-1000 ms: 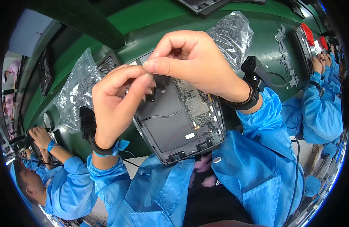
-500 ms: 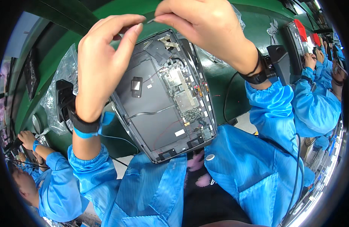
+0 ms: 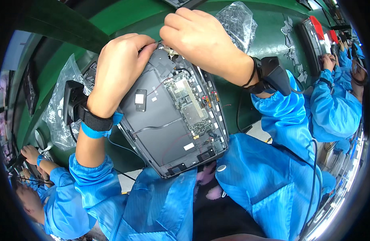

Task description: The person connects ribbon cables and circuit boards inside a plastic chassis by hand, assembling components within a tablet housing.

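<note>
An opened dark grey device housing [image 3: 153, 138] lies tilted in front of me, its inside facing up. A circuit board [image 3: 188, 102] runs down its right half. On its bare left half rests a small black rectangular part with a white label [image 3: 140, 100]. At the housing's far edge my left hand [image 3: 122, 70] has thumb and forefinger pinched together. My right hand [image 3: 199, 36], fingers curled, works at the same far edge beside it. What either hand pinches is hidden by the fingers.
Clear plastic bags lie left [image 3: 60, 112] and far right [image 3: 237, 26] on the green table [image 3: 269, 38]. Dark cut-out pieces [image 3: 289, 38] are strewn beyond my right arm. Co-workers in blue sit on both sides. A thin cord [image 3: 127, 148] runs from my left wristband.
Both hands have come nearer, down onto the housing's far edge. The small dark strip that showed between the fingertips is out of sight. The housing has shifted slightly.
</note>
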The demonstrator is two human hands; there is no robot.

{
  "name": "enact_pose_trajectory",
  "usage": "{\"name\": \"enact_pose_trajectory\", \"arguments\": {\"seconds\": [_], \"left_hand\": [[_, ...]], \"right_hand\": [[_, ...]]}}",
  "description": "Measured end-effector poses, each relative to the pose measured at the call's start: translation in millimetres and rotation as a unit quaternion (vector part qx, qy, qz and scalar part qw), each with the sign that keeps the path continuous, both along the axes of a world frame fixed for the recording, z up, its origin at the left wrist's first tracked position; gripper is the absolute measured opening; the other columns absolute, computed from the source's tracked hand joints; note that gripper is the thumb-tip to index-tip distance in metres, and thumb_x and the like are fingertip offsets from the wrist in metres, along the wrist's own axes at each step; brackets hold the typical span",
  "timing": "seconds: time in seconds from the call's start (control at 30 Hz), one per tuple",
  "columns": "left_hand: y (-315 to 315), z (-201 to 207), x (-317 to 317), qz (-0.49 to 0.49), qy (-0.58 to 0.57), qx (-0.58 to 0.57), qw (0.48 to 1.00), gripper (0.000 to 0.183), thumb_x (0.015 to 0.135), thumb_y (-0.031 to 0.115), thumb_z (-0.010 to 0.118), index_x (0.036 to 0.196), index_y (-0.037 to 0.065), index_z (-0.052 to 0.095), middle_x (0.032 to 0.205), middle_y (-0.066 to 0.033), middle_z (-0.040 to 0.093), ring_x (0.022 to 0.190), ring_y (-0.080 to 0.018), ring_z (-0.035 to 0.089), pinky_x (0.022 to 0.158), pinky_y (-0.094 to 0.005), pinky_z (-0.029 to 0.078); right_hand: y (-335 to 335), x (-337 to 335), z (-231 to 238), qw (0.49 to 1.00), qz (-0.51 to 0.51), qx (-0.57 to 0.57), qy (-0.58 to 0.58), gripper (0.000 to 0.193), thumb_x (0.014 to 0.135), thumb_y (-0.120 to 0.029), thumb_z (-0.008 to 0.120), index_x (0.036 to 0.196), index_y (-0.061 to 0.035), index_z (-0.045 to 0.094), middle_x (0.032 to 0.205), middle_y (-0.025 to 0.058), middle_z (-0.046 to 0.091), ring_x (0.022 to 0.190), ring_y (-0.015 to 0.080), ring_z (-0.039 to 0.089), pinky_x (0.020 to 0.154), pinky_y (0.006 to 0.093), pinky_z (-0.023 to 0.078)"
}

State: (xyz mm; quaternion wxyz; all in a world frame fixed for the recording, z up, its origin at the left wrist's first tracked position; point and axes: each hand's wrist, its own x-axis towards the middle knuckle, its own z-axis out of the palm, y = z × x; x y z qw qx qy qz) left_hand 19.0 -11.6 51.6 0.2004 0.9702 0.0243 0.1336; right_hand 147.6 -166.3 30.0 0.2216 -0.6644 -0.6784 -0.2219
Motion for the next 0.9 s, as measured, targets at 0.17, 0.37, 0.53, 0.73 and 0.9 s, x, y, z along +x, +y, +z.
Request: {"name": "enact_pose_trajectory", "arguments": {"seconds": [0.17,0.37,0.53,0.73,0.9], "left_hand": [[-1,1,1,-0.042,-0.019,0.073,0.996,0.01,0.081,0.008,0.067,0.088,0.001,0.07,0.08,-0.0136,0.067,0.075,-0.0312,0.064,0.068,-0.0371,0.051],[-2,-1,-1,-0.048,-0.047,0.087,0.994,0.008,0.079,0.011,0.067,0.078,0.003,0.066,0.072,-0.0117,0.062,0.073,-0.0317,0.062,0.065,-0.042,0.051],[-8,2,1,-0.022,-0.044,0.058,0.997,0.007,0.08,0.009,0.066,0.082,0.003,0.068,0.078,-0.0127,0.065,0.078,-0.0329,0.064,0.068,-0.0423,0.051],[-2,3,3,-0.032,-0.012,0.02,0.999,0.013,0.081,0.009,0.065,0.092,0.004,0.071,0.083,-0.0131,0.068,0.078,-0.0329,0.065,0.068,-0.0407,0.052],[0,2,4,-0.026,-0.005,0.003,1.0,0.012,0.081,0.009,0.065,0.089,0.003,0.071,0.081,-0.0129,0.067,0.075,-0.0334,0.065,0.067,-0.0402,0.052]], "right_hand": [[1,5,-3,0.996,-0.026,-0.033,0.078,0.012,0.076,-0.014,0.068,0.078,-0.0076,0.059,0.075,0.0055,0.057,0.079,0.0242,0.061,0.069,0.0363,0.051],[7,17,6,0.992,0.075,-0.102,-0.002,0.01,0.072,-0.012,0.067,0.078,-0.0064,0.06,0.072,0.006,0.057,0.077,0.0248,0.061,0.066,0.0352,0.052],[6,24,4,0.991,0.105,-0.083,-0.011,0.011,0.07,-0.011,0.066,0.079,-0.006,0.06,0.071,0.0064,0.056,0.076,0.0248,0.061,0.066,0.0346,0.053],[1,34,0,0.99,0.093,-0.091,0.059,0.01,0.07,-0.011,0.067,0.078,-0.0062,0.061,0.07,0.0067,0.059,0.074,0.0264,0.063,0.067,0.0359,0.053],[5,27,13,0.988,0.077,-0.132,-0.016,0.009,0.07,-0.011,0.067,0.075,-0.0064,0.061,0.071,0.0062,0.06,0.077,0.0251,0.065,0.066,0.0353,0.053]]}}
